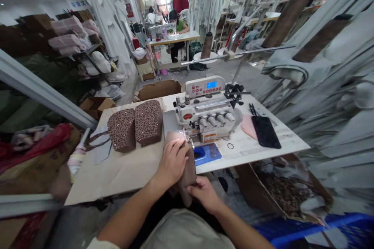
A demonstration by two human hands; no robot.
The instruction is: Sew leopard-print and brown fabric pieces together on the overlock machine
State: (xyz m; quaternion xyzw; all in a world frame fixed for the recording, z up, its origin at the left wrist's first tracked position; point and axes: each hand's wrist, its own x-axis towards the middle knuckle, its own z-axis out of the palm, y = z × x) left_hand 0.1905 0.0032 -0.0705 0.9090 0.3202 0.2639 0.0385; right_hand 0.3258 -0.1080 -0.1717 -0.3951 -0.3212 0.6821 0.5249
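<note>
A piece of plain brown fabric [188, 171] runs from the needle area of a white overlock sewing machine [189, 114] down over the table's front edge. My left hand [173, 159] lies on top of the fabric just in front of the presser foot, fingers stretched out and pressing it flat. Lower down, my right hand [206, 193] pinches the fabric's right edge between thumb and fingers. To the left of the machine lie two stacks of leopard-print fabric pieces, a left stack [122, 130] and a right stack [148, 122].
A black phone [265, 132], a pink cloth [248, 125] and thread snips [252, 109] lie on the table's right side. Below stands a carton of scraps [286, 190]. Brown thread cones [207, 46] rise behind the machine. Farther back, a person [179, 25] sits at another machine.
</note>
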